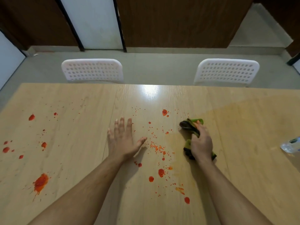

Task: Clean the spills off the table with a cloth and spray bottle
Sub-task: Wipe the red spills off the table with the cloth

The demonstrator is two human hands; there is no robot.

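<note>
Light wooden table (243, 143) fills most of the view, and its top has a glossy reflection at the far edge. Red spills (40, 182) are scattered over it: large splashes to the left of the cloth, and many small drops and dots between the two hands and nearer to the person.

On the table lies the cloth (191, 127), green with dark, almost black parts, crumpled into a bunch. The right hand (201, 143) rests on top of its near part, with the fingers curled round it and gripping it; the far part of the cloth sticks out beyond the fingertips. To the right of the cloth the wood looks wet and a little orange, with no red drops.

Well to the left of the cloth, the left hand (123, 138) is flat over the table with straight, spread fingers, and it holds nothing. Whether the palm touches the wood I cannot tell.

Far to the right of the cloth, at the edge of the view, a clear plastic bottle (290, 145) shows only in part.

Beyond the table stand two white chairs (92, 70) with perforated backs, then a grey floor, dark wooden wall panels and a white door panel.
</note>
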